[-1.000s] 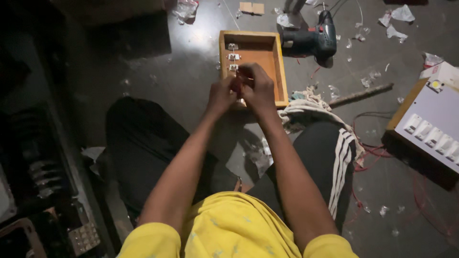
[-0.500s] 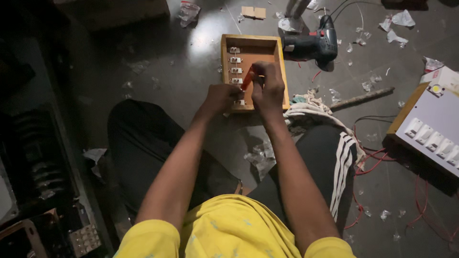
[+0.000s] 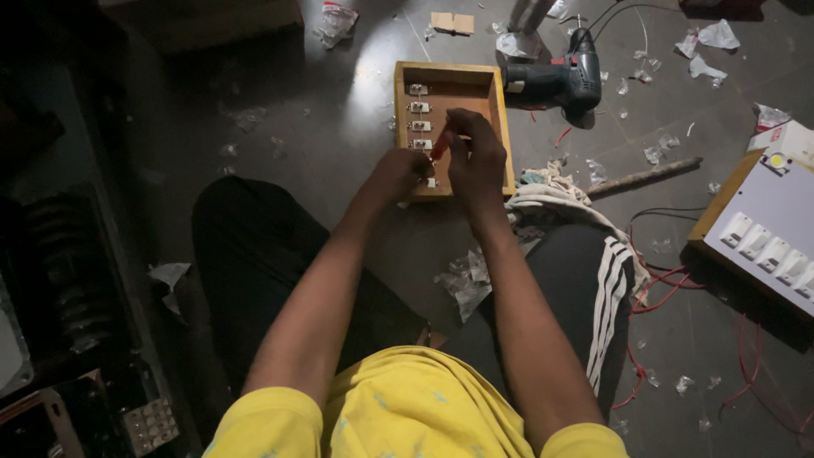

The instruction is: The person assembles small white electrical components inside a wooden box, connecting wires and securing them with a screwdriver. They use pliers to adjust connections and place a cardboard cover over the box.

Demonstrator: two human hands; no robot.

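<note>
A shallow wooden box (image 3: 499, 110) lies on the grey floor ahead of my knees, with a column of small white switch parts (image 3: 418, 107) along its left inner side. My right hand (image 3: 475, 157) is inside the box, fingers closed on a red-handled screwdriver (image 3: 441, 146) pointing down at the lowest parts. My left hand (image 3: 398, 174) rests at the box's near left corner, pinching a small white part there.
A dark cordless drill (image 3: 561, 80) lies right of the box. A wooden stick (image 3: 644, 176), white cloth (image 3: 551, 191) and red wires (image 3: 657, 280) lie to the right. A board with white switches (image 3: 776, 233) sits far right. Plastic scraps litter the floor.
Both hands have moved down into the box from in front of it. The red screwdriver now shows in my right hand and my left hand has settled at the box's near corner.
</note>
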